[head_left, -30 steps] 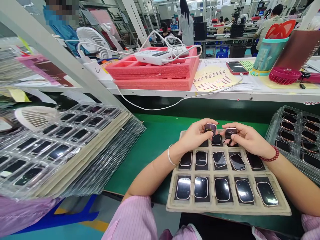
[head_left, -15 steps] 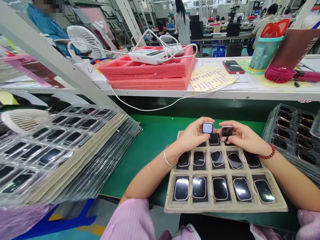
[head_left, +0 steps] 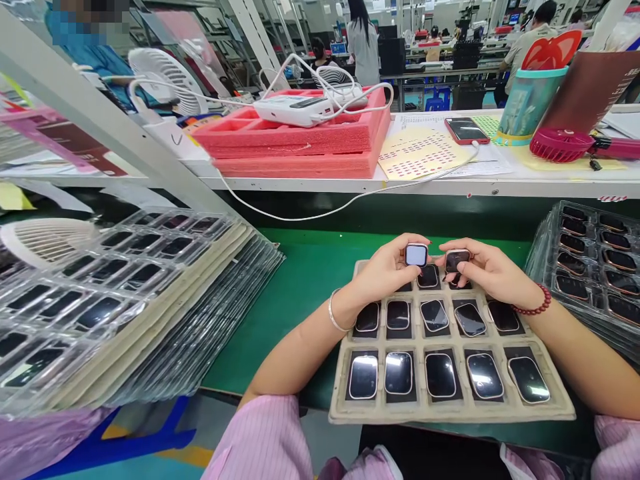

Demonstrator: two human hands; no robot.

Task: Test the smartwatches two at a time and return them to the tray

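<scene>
Between the thumb and fingers of my left hand (head_left: 390,267) is a smartwatch case (head_left: 416,255) with a pale, lit-looking face. My right hand (head_left: 487,270) pinches a second, dark-faced smartwatch case (head_left: 457,259) at about the same height. Both hands are over the far row of a beige tray (head_left: 440,417). In its compartments lie several dark watch cases, such as one at the front (head_left: 441,376), each on a dark pad. Some of them sit tilted. My hands partly cover the far row.
To the left rises a tall stack of clear trays (head_left: 235,320) holding watch cases; another stack (head_left: 595,267) stands at the right. A shelf edge (head_left: 310,185) crosses behind, bearing red foam (head_left: 295,167), a phone (head_left: 467,131), a cup (head_left: 531,100) and a pink fan (head_left: 560,145). A white cable hangs below it.
My right hand has turned its watch case slightly, and the thumb now lies nearer its face. My left hand holds its case almost still. The view has shifted a little.
</scene>
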